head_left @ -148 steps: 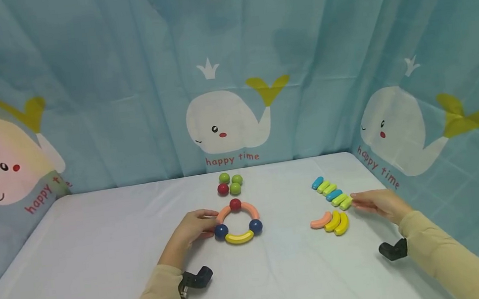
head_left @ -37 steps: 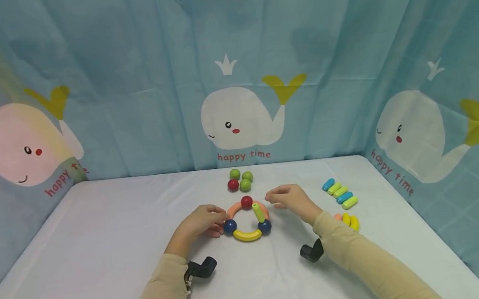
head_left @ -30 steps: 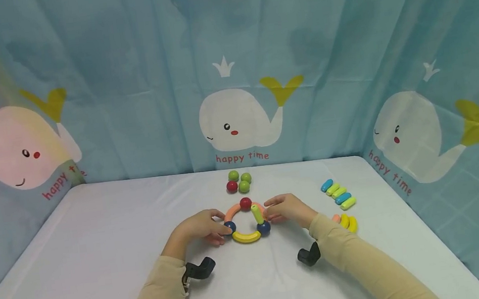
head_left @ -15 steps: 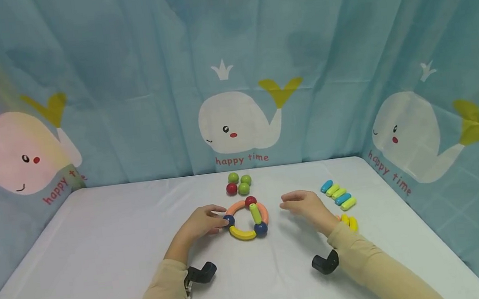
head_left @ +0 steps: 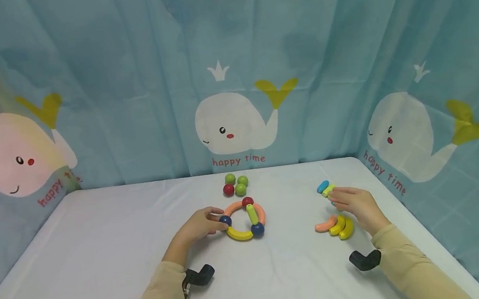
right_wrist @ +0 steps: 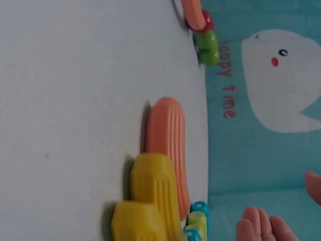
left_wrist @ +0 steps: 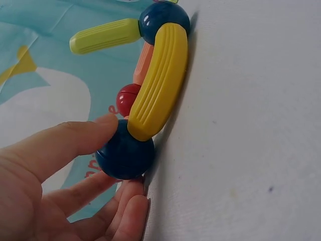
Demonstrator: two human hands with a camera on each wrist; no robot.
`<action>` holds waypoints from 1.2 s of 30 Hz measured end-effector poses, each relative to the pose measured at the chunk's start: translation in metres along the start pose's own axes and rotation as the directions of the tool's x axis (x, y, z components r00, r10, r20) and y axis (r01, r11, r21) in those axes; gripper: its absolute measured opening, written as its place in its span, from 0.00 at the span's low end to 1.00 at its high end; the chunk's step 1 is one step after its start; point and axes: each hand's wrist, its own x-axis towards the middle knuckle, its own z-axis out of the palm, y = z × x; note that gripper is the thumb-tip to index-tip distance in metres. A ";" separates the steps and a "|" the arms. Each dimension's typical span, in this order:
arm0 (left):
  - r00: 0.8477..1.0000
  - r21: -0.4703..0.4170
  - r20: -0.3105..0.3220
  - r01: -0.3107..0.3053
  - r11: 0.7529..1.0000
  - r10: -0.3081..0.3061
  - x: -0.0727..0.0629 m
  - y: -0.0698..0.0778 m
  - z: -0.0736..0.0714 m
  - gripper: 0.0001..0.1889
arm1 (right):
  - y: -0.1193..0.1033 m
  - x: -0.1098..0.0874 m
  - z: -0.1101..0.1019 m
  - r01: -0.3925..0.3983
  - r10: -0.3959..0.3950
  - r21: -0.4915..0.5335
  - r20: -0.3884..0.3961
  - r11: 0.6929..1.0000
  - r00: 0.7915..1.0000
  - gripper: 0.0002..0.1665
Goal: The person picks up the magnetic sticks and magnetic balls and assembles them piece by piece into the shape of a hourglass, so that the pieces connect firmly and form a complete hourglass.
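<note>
A ring of curved sticks and balls lies on the table. Its left blue ball (head_left: 225,221) is pinched by my left hand (head_left: 201,224); the left wrist view shows the thumb on top of this ball and fingers under it. From the right blue ball (head_left: 257,229) a light green stick (head_left: 252,213) stands up, leaning toward the red ball (head_left: 247,202). The yellow curved stick (left_wrist: 160,80) joins both blue balls. My right hand (head_left: 358,204) hovers over the row of short straight sticks (head_left: 323,186), hiding several; its fingers hold nothing in the right wrist view.
In front of the right hand lie a salmon curved stick (head_left: 326,224) and yellow curved sticks (head_left: 345,228). Behind the ring sit a loose red ball (head_left: 228,189) and green balls (head_left: 241,189). A whale-print curtain (head_left: 130,133) hangs along the table's back edge.
A light green stick from the right-hand row now stands on the ring's right blue ball. The ring has turned slightly. My right hand left the ring and moved back right over the row.
</note>
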 end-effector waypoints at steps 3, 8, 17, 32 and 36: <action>1.000 0.007 -0.013 0.013 1.000 -0.013 0.000 -0.001 0.001 0.29 | 0.005 -0.001 -0.011 0.008 -0.008 -0.006 -0.012 1.000 1.000 0.39; 1.000 0.006 -0.009 0.016 1.000 -0.016 0.001 -0.001 0.004 0.28 | 0.017 0.002 -0.032 -0.037 0.037 0.004 -0.039 0.999 0.999 0.40; 1.000 0.017 -0.009 0.015 1.000 -0.015 0.001 -0.003 0.003 0.29 | 0.033 0.019 -0.054 -0.154 0.155 0.051 -0.028 0.987 0.987 0.43; 1.000 0.003 0.021 0.002 1.000 -0.002 -0.002 -0.003 0.003 0.32 | 0.030 0.049 -0.050 -0.320 0.331 0.170 -0.038 0.932 0.943 0.48; 1.000 0.016 0.016 0.004 1.000 -0.004 -0.003 -0.001 0.002 0.32 | 0.028 0.054 -0.044 -0.323 0.326 0.044 -0.122 0.945 0.937 0.47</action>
